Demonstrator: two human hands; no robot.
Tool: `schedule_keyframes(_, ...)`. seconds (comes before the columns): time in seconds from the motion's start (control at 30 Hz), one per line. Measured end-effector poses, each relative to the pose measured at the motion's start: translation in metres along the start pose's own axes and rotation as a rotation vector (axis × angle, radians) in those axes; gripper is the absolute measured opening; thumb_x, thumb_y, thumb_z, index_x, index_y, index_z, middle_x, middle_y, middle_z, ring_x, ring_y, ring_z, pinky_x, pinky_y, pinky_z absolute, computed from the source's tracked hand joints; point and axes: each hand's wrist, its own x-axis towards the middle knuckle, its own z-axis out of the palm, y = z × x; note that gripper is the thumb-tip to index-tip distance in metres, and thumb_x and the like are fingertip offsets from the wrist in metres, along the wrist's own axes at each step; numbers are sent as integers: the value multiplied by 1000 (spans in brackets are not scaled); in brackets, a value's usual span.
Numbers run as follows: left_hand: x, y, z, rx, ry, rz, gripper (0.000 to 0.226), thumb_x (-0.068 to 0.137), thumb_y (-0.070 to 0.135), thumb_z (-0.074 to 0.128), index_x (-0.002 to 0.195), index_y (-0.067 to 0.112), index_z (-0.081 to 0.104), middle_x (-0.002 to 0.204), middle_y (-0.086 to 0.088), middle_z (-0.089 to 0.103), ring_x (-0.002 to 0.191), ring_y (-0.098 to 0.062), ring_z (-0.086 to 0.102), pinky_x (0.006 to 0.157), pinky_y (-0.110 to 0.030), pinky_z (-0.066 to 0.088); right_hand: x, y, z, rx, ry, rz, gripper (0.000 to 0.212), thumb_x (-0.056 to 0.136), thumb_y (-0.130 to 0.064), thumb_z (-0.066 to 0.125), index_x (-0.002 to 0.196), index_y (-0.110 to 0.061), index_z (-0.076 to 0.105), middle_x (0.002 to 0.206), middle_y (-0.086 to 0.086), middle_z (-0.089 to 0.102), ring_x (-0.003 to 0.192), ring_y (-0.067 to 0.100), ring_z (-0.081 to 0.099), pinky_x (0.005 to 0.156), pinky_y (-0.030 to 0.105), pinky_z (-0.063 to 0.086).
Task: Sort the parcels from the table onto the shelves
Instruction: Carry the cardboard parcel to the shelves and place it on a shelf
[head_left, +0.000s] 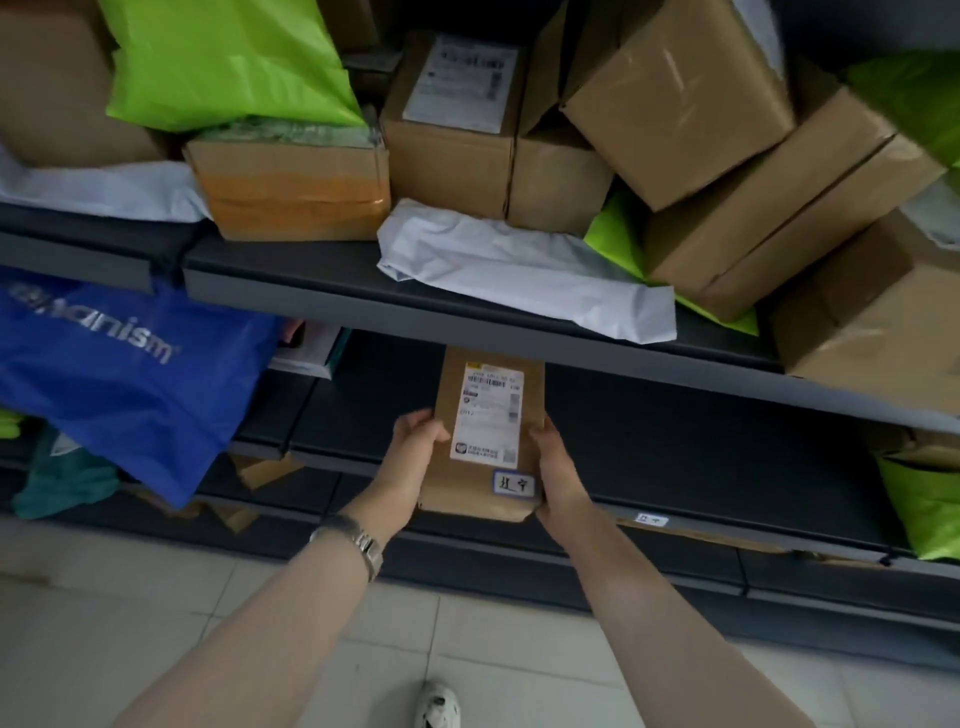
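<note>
Both hands are clamping the flat brown parcel (485, 436) by its long edges, the left hand (410, 447) gripping at nine o'clock of it, the right hand (558, 470) at three o'clock. The parcel is lying between the two grips, label up, its far end already going under the upper shelf (311, 283). Judging from this, keeping it level and sliding it straight toward twelve o'clock onto the bare lower shelf (675, 441) is working best.
</note>
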Motion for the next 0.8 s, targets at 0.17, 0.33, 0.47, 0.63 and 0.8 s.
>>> schedule_keyframes(0.17, 29, 24, 5, 61, 17, 36, 61, 83, 16, 60, 141, 15, 40, 107, -8, 57, 98, -26, 58, 92, -47, 50, 13, -29, 16, 35, -33, -13, 45, 106, -30, 43, 151, -32, 45, 134, 13, 69, 99, 29, 72, 71, 39, 59)
schedule_keyframes(0.33, 66, 29, 4, 145, 40, 74, 57, 89, 13, 60, 142, 15, 41, 142, -18, 45, 124, -34, 52, 98, -44, 47, 43, -34, 25, -7, -34, -61, 47, 106, -18, 46, 153, -25, 42, 134, 13, 66, 102, 28, 69, 78, 42, 60)
schedule_keyframes(0.47, 83, 26, 6, 238, -5, 132, 58, 98, 13, 57, 153, 16, 38, 150, -12, 47, 131, -30, 51, 100, -36, 42, 61, -27, 30, -82, 6, -117, 50, 108, -20, 42, 156, -34, 39, 144, 10, 62, 126, 32, 62, 109, 55, 49)
schedule_keyframes(0.63, 94, 26, 12, 312, -36, 252, 46, 104, 18, 50, 150, 19, 44, 129, 3, 53, 117, -17, 52, 94, -30, 41, 66, -35, 34, -195, 56, -179, 47, 109, -33, 40, 156, -31, 38, 138, 6, 61, 124, 28, 60, 108, 52, 49)
schedule_keyframes(0.8, 104, 27, 15, 347, 68, 307, 62, 99, 36, 58, 155, 19, 37, 153, -5, 47, 138, -26, 47, 99, -32, 40, 68, -51, 40, -299, 119, -217, 44, 109, -40, 35, 148, -24, 50, 132, 6, 64, 110, 22, 60, 82, 31, 45)
